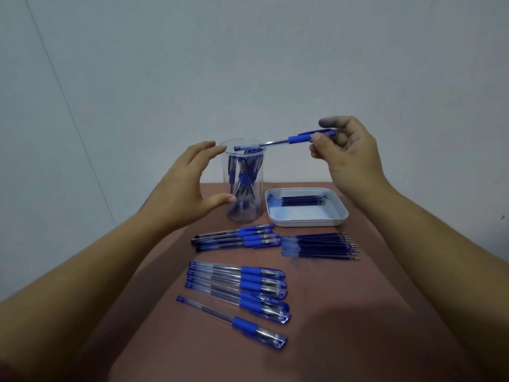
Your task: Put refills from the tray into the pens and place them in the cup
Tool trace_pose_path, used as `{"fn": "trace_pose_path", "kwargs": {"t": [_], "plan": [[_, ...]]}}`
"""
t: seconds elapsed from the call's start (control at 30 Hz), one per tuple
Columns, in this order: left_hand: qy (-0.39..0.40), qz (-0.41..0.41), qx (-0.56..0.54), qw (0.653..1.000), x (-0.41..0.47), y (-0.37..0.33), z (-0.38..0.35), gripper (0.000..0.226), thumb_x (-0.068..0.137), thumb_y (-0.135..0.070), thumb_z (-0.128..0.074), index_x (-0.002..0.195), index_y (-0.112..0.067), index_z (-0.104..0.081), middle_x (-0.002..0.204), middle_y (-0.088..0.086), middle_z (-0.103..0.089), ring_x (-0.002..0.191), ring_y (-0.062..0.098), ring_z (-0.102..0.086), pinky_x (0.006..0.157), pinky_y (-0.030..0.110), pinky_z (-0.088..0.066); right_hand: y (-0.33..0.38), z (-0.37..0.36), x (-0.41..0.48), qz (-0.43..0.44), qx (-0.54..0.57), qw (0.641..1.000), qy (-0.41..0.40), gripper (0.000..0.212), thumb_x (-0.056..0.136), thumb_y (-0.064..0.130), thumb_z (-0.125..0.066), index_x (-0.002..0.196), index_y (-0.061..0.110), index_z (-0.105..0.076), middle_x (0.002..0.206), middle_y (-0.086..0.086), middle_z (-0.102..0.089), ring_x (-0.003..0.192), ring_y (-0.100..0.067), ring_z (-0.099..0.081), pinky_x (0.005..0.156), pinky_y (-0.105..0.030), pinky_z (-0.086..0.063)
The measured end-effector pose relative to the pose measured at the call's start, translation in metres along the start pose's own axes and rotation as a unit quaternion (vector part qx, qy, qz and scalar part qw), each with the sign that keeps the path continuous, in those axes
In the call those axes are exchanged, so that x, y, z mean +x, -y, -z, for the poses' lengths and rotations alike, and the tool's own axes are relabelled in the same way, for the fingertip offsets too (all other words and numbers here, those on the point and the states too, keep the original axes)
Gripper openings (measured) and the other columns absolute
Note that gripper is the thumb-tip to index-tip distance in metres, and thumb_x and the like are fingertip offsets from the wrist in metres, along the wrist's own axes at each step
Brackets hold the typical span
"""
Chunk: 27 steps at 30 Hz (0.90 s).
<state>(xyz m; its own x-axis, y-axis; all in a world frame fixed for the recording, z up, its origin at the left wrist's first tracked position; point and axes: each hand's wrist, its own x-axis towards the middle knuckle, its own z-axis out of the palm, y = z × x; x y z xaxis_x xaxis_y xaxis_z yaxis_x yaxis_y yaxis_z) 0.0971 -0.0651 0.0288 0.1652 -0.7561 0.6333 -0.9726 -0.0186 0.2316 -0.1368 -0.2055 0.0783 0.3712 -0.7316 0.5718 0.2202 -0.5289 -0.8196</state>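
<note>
My right hand pinches a blue pen near its grip, holding it almost level with its far end over the rim of the clear cup. Several blue pens stand inside the cup. My left hand is spread beside the cup's left wall, fingers near the rim and thumb at the lower wall; whether it touches the cup is unclear. The white tray right of the cup holds several dark refills.
On the brown table lie a row of several pens in front of the cup, a bundle of loose refills in front of the tray, and several more pens nearer me. A pale wall stands behind.
</note>
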Motion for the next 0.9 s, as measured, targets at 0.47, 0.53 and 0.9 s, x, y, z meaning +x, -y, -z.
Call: {"fn": "trace_pose_path", "kwargs": {"t": [0.47,0.53,0.9], "plan": [[-0.018,-0.023,-0.074,0.997,0.018,0.011,-0.038,0.108,0.061,-0.044,-0.089,0.149,-0.025,-0.030,0.158,-0.004,-0.026,0.141,0.013,-0.034,0.109,0.038,-0.042,-0.026,-0.044,0.052,0.060,-0.142,0.987,0.036,0.021,0.088,0.015,-0.069,0.100,0.019,-0.052,0.080,0.005,-0.065,0.066,0.000,-0.057,0.066,-0.014,-0.047],[-0.016,-0.019,-0.099,0.995,0.018,0.013,-0.038,0.108,0.061,-0.041,-0.090,0.149,-0.028,-0.029,0.159,-0.007,-0.024,0.137,0.014,-0.040,0.106,0.035,-0.045,-0.028,-0.053,0.053,0.069,-0.151,0.985,0.050,0.019,0.088,0.014,-0.070,0.099,0.020,-0.056,0.081,0.006,-0.066,0.071,-0.003,-0.059,0.067,-0.012,-0.046],[0.002,-0.023,-0.153,0.988,0.018,0.017,-0.037,0.102,0.061,-0.039,-0.090,0.144,-0.034,-0.033,0.158,-0.014,-0.022,0.127,0.004,-0.043,0.102,0.024,-0.044,-0.048,-0.057,0.037,0.112,-0.262,0.941,0.182,0.021,0.093,0.040,-0.059,0.105,0.026,-0.071,0.108,0.004,-0.056,0.109,-0.013,-0.049,0.090,-0.026,-0.040]]}}
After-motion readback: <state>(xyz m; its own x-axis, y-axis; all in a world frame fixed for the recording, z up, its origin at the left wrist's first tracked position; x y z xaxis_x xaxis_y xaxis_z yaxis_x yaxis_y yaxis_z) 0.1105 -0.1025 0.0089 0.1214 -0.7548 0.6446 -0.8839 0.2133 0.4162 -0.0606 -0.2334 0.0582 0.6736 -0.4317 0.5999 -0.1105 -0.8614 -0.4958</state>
